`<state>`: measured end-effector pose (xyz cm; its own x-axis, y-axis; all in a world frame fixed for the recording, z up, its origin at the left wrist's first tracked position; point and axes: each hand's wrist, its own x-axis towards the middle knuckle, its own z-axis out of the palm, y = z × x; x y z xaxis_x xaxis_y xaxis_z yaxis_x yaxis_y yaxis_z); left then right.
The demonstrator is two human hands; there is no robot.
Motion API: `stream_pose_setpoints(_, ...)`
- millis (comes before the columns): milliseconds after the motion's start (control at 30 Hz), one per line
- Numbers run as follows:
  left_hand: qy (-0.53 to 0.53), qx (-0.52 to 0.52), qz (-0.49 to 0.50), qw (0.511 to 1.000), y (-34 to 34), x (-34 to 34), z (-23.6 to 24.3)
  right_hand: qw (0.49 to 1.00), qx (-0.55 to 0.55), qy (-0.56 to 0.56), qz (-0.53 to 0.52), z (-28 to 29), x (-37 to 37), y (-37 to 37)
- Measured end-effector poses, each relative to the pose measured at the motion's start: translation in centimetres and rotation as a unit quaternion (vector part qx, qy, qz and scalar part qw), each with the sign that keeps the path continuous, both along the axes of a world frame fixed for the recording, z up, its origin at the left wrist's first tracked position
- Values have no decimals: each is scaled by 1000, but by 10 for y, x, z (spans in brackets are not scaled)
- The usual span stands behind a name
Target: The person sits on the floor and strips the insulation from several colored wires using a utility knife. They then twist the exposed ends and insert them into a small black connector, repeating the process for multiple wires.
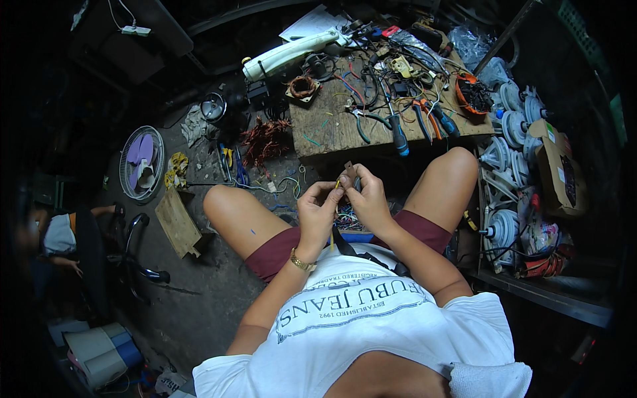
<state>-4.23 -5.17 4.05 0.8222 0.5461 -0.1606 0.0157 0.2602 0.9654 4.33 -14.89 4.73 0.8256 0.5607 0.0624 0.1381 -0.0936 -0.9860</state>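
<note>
My hands meet above my lap, close to the front edge of the wooden bench. My left hand (318, 204), with a gold watch (302, 261) at the wrist, is closed, and its thumb and fingertips pinch a thin yellow wire (338, 183). A yellow strand hangs below toward my shirt. In my closed right hand (369, 202) is a small flat brown piece (349, 168), its top standing out past the fingertips. A bit of grey shows by those fingers. The fingers hide how wire and piece meet. Below the hands lie many coloured wire scraps (346, 219).
On the wooden bench (318, 136) are cutting pliers (361, 126), screwdrivers (398, 136), a copper coil (302, 87) and an orange bowl (472, 94). White fan motor parts (504, 229) crowd the right. A fan (141, 162) and wooden box (179, 222) stand left. Another person (60, 232) is far left.
</note>
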Motion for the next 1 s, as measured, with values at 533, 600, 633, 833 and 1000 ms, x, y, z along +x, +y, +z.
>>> stream_pose_setpoints(533, -72, -226, 153, 959, -10, 20, -9, 983, -19, -172, -58, -18, -9, 17)
stream_pose_setpoints(600, -77, -233, 165, 955, 0, 24, -11, 995, -6, -82, -53, -26, -6, 16)
stream_pose_setpoints(633, -86, -216, 169, 958, 10, 26, -16, 998, 1, -37, -52, -29, -3, 14)
stream_pose_setpoints(833, -87, -170, 28, 981, 14, 28, -24, 974, 47, 202, 92, -14, 22, 12)
stream_pose_setpoints(1000, -127, -240, 14, 962, 13, 28, -25, 964, 52, 237, 109, -16, 23, 17)
